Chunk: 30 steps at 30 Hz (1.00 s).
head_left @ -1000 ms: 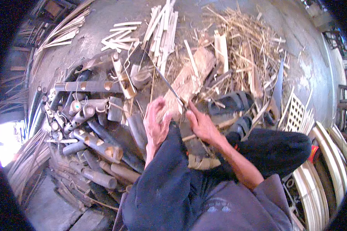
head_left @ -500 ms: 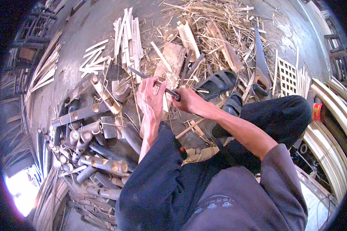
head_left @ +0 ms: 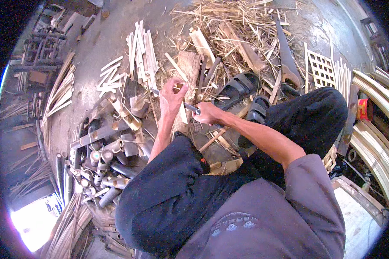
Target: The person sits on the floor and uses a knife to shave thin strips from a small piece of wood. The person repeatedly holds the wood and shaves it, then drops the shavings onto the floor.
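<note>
My right hand (head_left: 208, 113) is closed round the dark handle of a long, narrow knife (head_left: 190, 107). Its blade runs up and left, passing behind my left hand, and the tip (head_left: 155, 91) shows beyond it. My left hand (head_left: 172, 96) is held over the blade with thumb and fingers curled together in a ring; whatever they pinch is too small to make out. Below both hands lies a worn wooden board (head_left: 188, 64), with a pale bamboo strip (head_left: 174, 63) across it.
Split bamboo strips (head_left: 141, 54) lie in a pile ahead, beside shavings (head_left: 242, 30). A handsaw (head_left: 288, 64) lies right of the sandals (head_left: 239, 88). Cut bamboo tubes (head_left: 97, 136) crowd the left. A woven lattice (head_left: 321, 71), a red tin (head_left: 364, 110) and long bamboo slats (head_left: 371, 151) are at right.
My left hand's fingers have lifted and curled into a more open ring. The knife stays in my right hand. The whole view has shifted slightly.
</note>
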Available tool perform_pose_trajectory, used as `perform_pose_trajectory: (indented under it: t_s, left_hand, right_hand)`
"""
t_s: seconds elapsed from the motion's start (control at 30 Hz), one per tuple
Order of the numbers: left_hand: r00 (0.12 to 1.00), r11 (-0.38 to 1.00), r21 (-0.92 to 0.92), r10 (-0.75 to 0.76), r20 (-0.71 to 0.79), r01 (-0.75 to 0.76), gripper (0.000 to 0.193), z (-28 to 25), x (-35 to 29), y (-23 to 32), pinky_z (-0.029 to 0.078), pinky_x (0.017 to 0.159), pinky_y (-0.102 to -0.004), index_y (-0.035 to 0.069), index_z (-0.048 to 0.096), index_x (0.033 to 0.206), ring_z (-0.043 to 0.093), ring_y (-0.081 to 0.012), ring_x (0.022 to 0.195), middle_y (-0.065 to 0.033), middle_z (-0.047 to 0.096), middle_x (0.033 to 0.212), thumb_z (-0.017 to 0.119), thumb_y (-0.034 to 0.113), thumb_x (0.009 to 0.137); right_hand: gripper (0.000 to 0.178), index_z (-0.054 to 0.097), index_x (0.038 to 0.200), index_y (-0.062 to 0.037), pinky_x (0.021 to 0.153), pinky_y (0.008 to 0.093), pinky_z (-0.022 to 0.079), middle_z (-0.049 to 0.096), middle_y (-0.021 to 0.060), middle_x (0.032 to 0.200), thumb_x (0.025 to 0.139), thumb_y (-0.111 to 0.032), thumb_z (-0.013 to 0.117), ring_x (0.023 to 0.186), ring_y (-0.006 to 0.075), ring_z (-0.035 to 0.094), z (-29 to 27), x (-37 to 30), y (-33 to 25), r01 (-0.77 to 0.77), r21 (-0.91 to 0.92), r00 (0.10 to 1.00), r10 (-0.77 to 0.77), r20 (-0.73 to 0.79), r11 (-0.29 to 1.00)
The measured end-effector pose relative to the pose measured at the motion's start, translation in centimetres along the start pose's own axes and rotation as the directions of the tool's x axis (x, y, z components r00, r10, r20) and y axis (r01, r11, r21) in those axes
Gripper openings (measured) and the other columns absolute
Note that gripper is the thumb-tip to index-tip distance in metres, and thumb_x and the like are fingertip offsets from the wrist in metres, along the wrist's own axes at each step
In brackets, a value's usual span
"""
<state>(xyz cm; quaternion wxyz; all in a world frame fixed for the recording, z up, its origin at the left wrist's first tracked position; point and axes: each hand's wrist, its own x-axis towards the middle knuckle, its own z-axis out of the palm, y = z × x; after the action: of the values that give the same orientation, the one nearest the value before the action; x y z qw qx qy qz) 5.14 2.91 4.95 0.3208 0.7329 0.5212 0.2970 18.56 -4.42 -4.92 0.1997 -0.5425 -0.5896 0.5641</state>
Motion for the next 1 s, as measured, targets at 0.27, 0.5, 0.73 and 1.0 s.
perform_pose_trajectory:
  t_s: [0.27, 0.5, 0.73, 1.0]
  left_hand:
    - [0.998, 0.995, 0.074, -0.065, -0.022, 0.067, 0.024, 0.3, -0.9, 0.6, 0.048, 0.060, -0.0339, 0.002, 0.064, 0.087, 0.059, -0.0198, 0.061, -0.0112, 0.063, 0.069, 0.069, 0.024, 0.082]
    - [0.980, 0.986, 0.041, -0.158, -0.122, 0.164, 0.027, -2.1, -2.1, 0.6, 0.049, 0.063, -0.0301, 0.000, 0.066, 0.092, 0.064, -0.0154, 0.066, -0.0090, 0.068, 0.074, 0.069, 0.026, 0.085]
    - [0.847, 0.975, -0.025, -0.204, -0.491, 0.221, 0.017, -11.6, -2.9, -6.1, 0.041, 0.061, -0.0272, 0.000, 0.068, 0.083, 0.050, -0.0107, 0.064, -0.0023, 0.059, 0.070, 0.069, 0.017, 0.084]
    - [0.701, 0.918, 0.267, -0.016, -0.713, 0.293, 0.032, -10.7, -5.4, -7.4, 0.040, 0.060, -0.0393, -0.001, 0.053, 0.073, 0.047, -0.0259, 0.059, -0.0124, 0.053, 0.064, 0.062, 0.024, 0.091]
  right_hand:
    - [0.026, 0.061, 0.084, 0.0025, 0.061, 0.0471, 0.051, 0.064, 0.0238, 0.071, 0.083, -0.023, 0.057, 0.068, 0.0385, 0.066, 1.3, -0.8, 0.8, -0.012, -0.214, 0.994, 0.035, 0.104, 0.977]
    - [0.021, 0.058, 0.092, -0.0049, 0.064, 0.0462, 0.054, 0.066, 0.0205, 0.080, 0.083, -0.024, 0.059, 0.078, 0.0343, 0.067, 0.5, -1.9, 0.7, 0.130, -0.650, 0.982, -0.186, -0.018, 0.749]
    - [0.025, 0.064, 0.087, -0.0040, 0.075, 0.0519, 0.052, 0.066, 0.0201, 0.080, 0.078, -0.027, 0.061, 0.080, 0.0422, 0.064, 0.6, -3.4, 2.5, 0.151, -0.512, 0.988, -0.134, 0.071, 0.845]
    - [0.038, 0.062, 0.095, 0.0002, 0.077, 0.0502, 0.051, 0.066, 0.0239, 0.088, 0.083, -0.036, 0.061, 0.085, 0.0425, 0.064, 3.4, -5.2, 4.7, -0.075, -0.066, 0.939, 0.048, -0.341, 0.995]
